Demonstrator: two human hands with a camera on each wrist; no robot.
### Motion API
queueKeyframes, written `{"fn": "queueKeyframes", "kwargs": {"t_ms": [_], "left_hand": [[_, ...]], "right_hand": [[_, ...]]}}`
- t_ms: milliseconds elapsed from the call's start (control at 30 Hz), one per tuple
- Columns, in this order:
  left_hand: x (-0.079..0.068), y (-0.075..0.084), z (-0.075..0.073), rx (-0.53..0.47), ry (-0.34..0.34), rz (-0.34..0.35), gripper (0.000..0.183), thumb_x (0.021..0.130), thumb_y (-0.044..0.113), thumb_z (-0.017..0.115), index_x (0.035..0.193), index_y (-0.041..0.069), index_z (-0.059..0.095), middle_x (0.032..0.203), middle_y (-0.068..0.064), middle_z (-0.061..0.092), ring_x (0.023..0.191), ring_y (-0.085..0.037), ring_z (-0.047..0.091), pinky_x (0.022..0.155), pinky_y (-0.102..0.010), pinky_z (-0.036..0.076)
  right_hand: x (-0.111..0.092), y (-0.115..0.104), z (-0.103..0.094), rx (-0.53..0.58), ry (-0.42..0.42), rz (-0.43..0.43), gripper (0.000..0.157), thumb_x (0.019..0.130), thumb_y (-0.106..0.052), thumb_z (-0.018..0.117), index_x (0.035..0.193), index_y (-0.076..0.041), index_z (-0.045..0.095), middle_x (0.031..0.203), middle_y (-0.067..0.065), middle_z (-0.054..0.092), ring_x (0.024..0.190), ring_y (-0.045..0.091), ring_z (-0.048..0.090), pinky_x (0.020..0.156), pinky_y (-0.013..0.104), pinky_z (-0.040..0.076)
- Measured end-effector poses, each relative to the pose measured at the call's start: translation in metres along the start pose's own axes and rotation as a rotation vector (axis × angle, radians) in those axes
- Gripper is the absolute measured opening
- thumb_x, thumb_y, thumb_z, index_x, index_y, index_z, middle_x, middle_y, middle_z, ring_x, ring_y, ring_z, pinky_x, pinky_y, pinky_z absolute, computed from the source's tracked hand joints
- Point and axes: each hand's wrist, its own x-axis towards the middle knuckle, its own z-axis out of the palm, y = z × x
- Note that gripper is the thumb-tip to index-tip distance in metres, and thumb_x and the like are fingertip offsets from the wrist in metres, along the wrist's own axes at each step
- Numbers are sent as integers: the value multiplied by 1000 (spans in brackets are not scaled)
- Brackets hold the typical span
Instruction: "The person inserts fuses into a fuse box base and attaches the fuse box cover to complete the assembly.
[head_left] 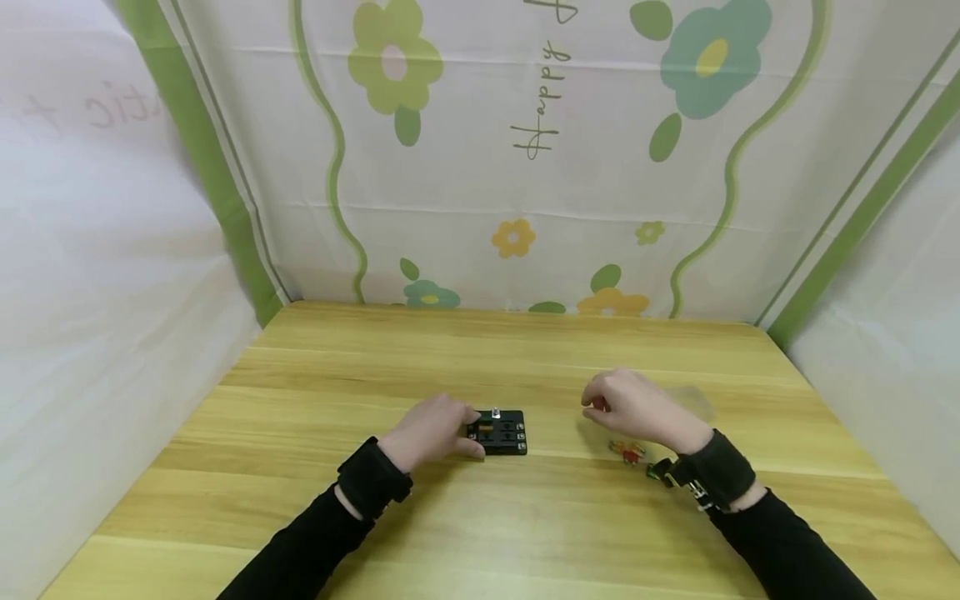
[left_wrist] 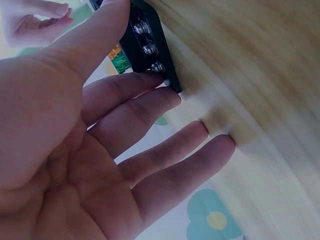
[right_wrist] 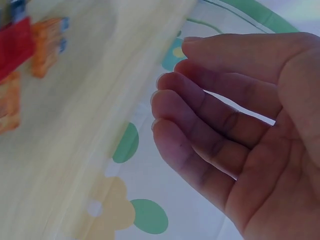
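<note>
There it is, straight ahead of you: "Happy" in green script, turned sideways, running up the back curtain (head_left: pixel 450 183), another letter cut off above it. And on your left, faint reddish lettering on the side curtain (head_left: pixel 97 217), seemingly a mirrored "tic" beside a plus-like mark.

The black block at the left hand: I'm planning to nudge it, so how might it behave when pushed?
The black block will probably stay stiff, judging by its straight, hard-looking edges. Its low, broad shape suggests sliding rather than rolling or tipping. The shiny metal fittings could add some weight.
</note>
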Motion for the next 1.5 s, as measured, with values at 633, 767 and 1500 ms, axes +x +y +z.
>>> {"fn": "queueKeyframes", "kwargs": {"t_ms": [633, 767, 1500], "left_hand": [[-3, -1, 0, 11, 15, 26, 53, 79, 45, 71, 113, 4, 68, 96, -6, 68, 64, -5, 50, 64, -22, 42], [-3, 0, 0, 14, 12, 20, 56, 79, 45, 71, 117, 4, 67, 105, -8, 67, 68, -5, 52, 66, -22, 43], [-1, 0, -1, 12, -1, 13, 57, 80, 46, 71, 118, 4, 65, 105, -8, 67, 63, -5, 49, 65, -21, 42]], "right_hand": [[-25, 6, -5, 33, -75, -17, 9, 83, -10, 70, 92, -13, 71, 84, -5, 59, 73, 7, 55, 64, 23, 44], [-26, 8, -6, 37, -107, -25, 9, 83, -8, 69, 91, -13, 70, 84, -6, 58, 72, 6, 53, 64, 24, 44], [-31, 14, -17, 9, -174, 11, 10, 83, -7, 69, 84, -16, 66, 82, -7, 56, 71, 8, 52, 63, 26, 43]]}}
